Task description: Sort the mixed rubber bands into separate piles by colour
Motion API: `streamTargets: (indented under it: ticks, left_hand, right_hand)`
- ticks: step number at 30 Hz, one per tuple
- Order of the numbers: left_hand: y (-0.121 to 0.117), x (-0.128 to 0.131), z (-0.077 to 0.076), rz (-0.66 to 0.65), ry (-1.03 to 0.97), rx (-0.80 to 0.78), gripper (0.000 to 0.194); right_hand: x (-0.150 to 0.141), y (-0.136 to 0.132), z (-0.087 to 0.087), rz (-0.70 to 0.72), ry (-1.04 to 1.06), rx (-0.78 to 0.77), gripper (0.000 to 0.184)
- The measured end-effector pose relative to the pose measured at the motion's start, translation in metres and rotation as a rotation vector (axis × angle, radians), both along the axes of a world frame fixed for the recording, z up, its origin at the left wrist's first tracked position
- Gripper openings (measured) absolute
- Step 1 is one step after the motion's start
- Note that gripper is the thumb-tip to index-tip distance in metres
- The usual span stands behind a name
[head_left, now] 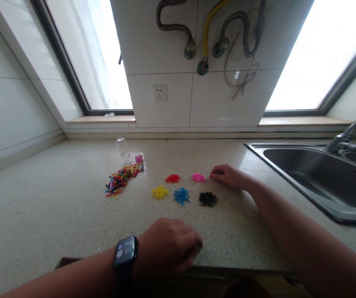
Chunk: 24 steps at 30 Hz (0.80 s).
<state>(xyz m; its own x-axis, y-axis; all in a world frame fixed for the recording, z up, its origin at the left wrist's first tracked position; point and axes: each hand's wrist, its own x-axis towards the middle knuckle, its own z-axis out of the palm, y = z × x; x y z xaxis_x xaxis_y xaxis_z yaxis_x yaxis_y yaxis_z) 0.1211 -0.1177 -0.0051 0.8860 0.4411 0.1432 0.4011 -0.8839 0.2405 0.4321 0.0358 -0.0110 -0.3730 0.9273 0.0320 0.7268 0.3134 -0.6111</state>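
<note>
A: Landmark: the blue heap of small thin bands (181, 195). Locate the right hand (227, 176).

B: Beyond and right of the blue heap, just beside the bright pink heap of small thin bands (198, 177). Fingertips lowered, drawn close together.

A: Left hand (173, 244)?

B: On the near side of the blue heap; fingers curled inward. Whether either hand pinches anything cannot be told from this view.

A: Remaining heaps?

B: Relative to blue: loose yellow bands (159, 192), left; loose black bands (208, 199), right; loose multicoloured bands (122, 180), farther left.
</note>
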Motion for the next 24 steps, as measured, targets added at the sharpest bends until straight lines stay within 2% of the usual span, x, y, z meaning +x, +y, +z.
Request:
streamTargets:
  ticks: [5, 15, 20, 24]
  left_hand:
    - [-0.001, 0.0, 0.002, 0.005, 0.001, 0.02, 0.016]
    - [0.008, -0.012, 0.01, -0.006, -0.067, -0.047, 0.019]
    - [0.037, -0.033, 0.024, 0.094, -0.132, -0.016, 0.018]
    - [0.073, -0.067, 0.039, 0.307, -0.158, 0.081, 0.021]
  right_hand:
    - [0.002, -0.001, 0.001, -0.028, -0.023, 0.016, 0.038]
    - [0.007, 0.003, -0.001, -0.049, 0.031, -0.005, 0.041]
    - [0.008, 0.002, -0.001, -0.061, 0.039, -0.05, 0.043]
    - [0.009, 0.002, 0.0, -0.06, 0.043, -0.062, 0.044]
